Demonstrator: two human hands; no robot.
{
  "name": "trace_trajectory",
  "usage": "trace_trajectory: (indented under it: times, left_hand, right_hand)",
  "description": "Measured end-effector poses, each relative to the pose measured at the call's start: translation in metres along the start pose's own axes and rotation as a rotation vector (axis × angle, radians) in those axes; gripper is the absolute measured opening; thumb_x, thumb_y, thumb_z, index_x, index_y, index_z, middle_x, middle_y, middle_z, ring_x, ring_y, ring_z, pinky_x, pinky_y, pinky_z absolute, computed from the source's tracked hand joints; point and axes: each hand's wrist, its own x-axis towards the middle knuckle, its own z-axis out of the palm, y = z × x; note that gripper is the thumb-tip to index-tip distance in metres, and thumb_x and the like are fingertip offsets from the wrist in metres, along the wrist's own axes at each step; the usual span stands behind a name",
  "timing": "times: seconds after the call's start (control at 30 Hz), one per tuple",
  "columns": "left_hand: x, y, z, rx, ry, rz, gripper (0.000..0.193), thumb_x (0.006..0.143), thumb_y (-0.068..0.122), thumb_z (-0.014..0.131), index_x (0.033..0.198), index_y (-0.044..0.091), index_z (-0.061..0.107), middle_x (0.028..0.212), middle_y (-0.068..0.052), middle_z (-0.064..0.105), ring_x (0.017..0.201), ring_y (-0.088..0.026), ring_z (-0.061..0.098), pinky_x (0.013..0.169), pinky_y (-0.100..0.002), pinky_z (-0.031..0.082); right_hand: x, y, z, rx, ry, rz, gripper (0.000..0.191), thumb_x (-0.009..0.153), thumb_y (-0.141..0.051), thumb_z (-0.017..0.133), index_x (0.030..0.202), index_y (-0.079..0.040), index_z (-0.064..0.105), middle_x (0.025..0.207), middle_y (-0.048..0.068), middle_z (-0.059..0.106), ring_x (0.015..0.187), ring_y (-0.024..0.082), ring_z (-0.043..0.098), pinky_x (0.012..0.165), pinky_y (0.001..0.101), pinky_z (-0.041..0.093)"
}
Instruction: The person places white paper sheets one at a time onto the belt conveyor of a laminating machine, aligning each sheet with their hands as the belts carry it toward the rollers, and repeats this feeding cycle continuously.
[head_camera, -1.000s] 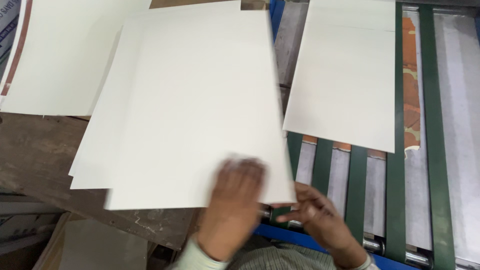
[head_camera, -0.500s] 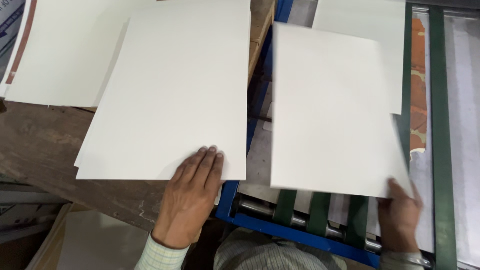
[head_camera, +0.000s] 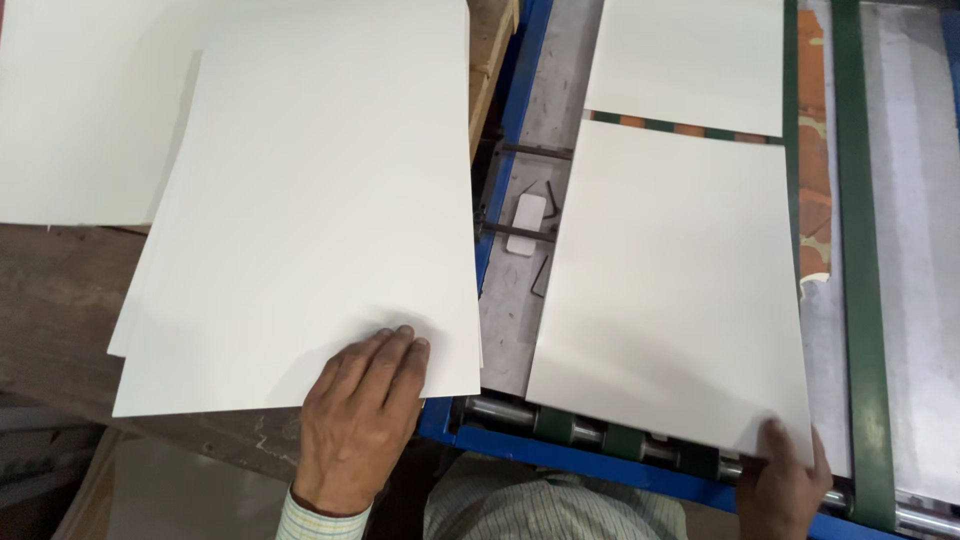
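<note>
Fingers of my left hand lie flat and open on the paper stack; my right hand pinches a thin, floppy sheet by its near corner.

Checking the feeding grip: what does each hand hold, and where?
Right hand holds the sheet on the belts at its near right corner; left hand presses the stack's near edge.

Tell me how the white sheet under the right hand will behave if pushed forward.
The white sheet looks thin and smooth, so it probably slides easily over the green belts. Held only at one corner by the right hand, it would likely flex if lifted.
</note>
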Motion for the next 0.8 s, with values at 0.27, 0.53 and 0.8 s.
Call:
trace_trajectory:
  times: [0.27,0.53,0.8]
  left_hand:
    - [-0.013,0.001,-0.003,-0.003,-0.019,-0.05,0.031,0.082,0.001,0.072,0.113,0.002,0.073,0.114,-0.012,0.074,0.111,-0.029,0.07,0.092,-0.042,0.058]
    - [-0.013,-0.037,-0.038,-0.219,-0.096,-0.098,0.053,0.068,-0.004,0.067,0.121,0.003,0.073,0.12,-0.014,0.075,0.109,-0.029,0.071,0.094,-0.041,0.058]
    - [0.019,0.033,0.001,-0.163,-0.13,0.013,0.06,0.067,0.003,0.067,0.126,-0.008,0.063,0.127,-0.022,0.065,0.121,-0.036,0.059,0.11,-0.053,0.044]
  right_hand:
    - [0.059,-0.01,0.079,0.173,-0.197,-0.051,0.05,0.109,-0.017,0.057,0.149,0.003,0.034,0.14,0.016,0.055,0.119,0.024,0.066,0.097,0.0397,0.061]
    - [0.037,-0.005,0.11,-0.017,-0.589,0.307,0.04,0.112,-0.025,0.04,0.131,0.008,0.052,0.121,0.022,0.063,0.109,0.031,0.066,0.093,0.0416,0.058]
    - [-0.077,-0.033,0.128,0.227,-1.276,0.317,0.05,0.099,-0.022,0.054,0.14,0.006,0.049,0.133,0.023,0.063,0.112,0.035,0.068,0.087,0.0513,0.061]
